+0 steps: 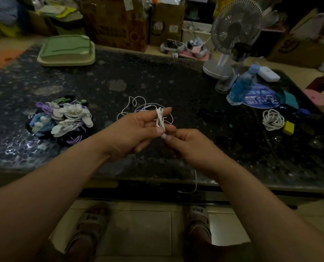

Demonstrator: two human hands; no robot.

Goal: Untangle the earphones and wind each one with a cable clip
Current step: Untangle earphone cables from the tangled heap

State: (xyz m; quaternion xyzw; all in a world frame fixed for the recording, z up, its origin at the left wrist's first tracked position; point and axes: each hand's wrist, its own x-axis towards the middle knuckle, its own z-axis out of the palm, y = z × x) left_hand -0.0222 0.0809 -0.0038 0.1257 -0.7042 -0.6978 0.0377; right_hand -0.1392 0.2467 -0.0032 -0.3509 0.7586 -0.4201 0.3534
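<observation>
My left hand [138, 127] holds a small bundle of wound white earphone cable [160, 118] wrapped round its extended fingers, above the dark table. My right hand [185, 142] pinches a white piece [164, 136] at the bundle's lower end; whether it is a clip or a plug I cannot tell. A loose white cable [136, 104] lies in loops on the table just behind the hands. One strand [195, 181] hangs over the table's front edge. A pile of wound earphones with white, blue and purple clips [61, 120] sits at the left.
A coiled white cable [272, 120] and a yellow block [288, 127] lie at the right. A blue bottle [241, 86], a desk fan [233, 31], a white device [268, 73] and a green lidded tray [66, 51] stand farther back. Cardboard boxes line the rear.
</observation>
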